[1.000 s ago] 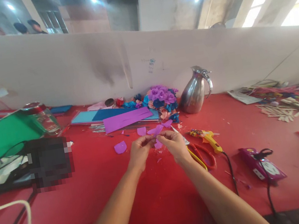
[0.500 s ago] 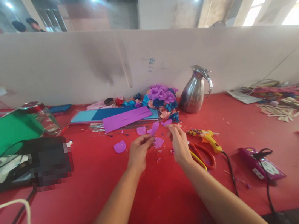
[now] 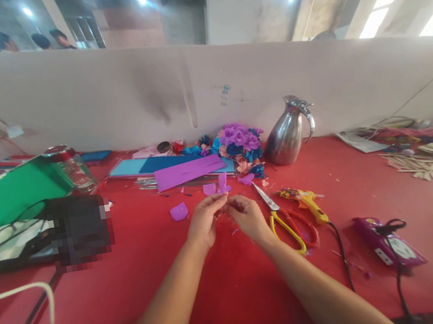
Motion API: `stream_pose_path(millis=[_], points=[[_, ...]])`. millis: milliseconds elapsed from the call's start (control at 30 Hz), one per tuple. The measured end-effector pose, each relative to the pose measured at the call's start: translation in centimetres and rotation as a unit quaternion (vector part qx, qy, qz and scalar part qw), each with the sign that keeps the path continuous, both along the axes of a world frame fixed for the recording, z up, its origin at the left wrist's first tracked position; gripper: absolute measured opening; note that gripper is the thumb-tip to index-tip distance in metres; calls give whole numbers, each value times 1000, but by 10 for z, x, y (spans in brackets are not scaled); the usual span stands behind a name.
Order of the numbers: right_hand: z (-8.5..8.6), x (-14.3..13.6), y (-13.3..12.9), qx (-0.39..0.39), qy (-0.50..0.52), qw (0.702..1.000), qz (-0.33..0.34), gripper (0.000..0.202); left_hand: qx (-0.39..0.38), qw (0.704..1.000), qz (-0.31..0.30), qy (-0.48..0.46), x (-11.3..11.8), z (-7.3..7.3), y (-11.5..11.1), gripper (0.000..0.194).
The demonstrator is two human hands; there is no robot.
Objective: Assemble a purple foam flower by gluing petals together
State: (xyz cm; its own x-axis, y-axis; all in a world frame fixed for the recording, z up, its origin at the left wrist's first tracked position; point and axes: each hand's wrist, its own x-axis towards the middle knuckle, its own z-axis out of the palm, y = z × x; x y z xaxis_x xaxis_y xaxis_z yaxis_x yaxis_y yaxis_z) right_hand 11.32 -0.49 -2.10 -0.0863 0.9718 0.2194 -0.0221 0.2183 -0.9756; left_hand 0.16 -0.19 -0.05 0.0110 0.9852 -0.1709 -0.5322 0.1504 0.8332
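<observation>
My left hand (image 3: 205, 216) pinches a purple paper petal (image 3: 223, 182), which stands up above its fingertips. Close against it, my right hand (image 3: 248, 216) has its fingers pressed together at the petal's base; whether they hold a part of it is hidden. Loose purple petals lie around: one petal (image 3: 179, 212) to the left, another petal (image 3: 246, 179) behind my right hand. Scissors (image 3: 287, 222) with a yellow and a red handle rest right of my right hand, blades slightly apart. A yellow glue gun (image 3: 311, 208) lies beyond them.
Behind the hands are a purple paper strip (image 3: 189, 172), a bunch of paper flowers (image 3: 240, 141) and a steel jug (image 3: 287, 133). A purple box (image 3: 390, 243) with a cable sits at right, a glass jar (image 3: 77, 171) and black bag (image 3: 80, 229) at left.
My right hand has come left and down from the petals behind to meet my left hand. The petal in my left hand now stands more upright. The scissors' blades have come into view.
</observation>
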Motion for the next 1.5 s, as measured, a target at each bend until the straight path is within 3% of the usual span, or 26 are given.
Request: stream_pose_path(millis=[233,500,800,1233,1500], points=[[-1,1,0,-14,-33,999,-12,10,22,997,44,64,-2,-3,1,17],[11,4,-3,-26,61,996,-53,24,44,993,37,107,1,-1,-1,12],[13,8,-1,-11,55,995,-83,15,78,983,24,165,2,-3,-2,17],[20,8,-4,-28,56,994,-85,10,38,996,7,75,1,2,-3,20],[20,6,-3,-46,63,995,-65,18,20,999,12,35,-1,4,-1,21]])
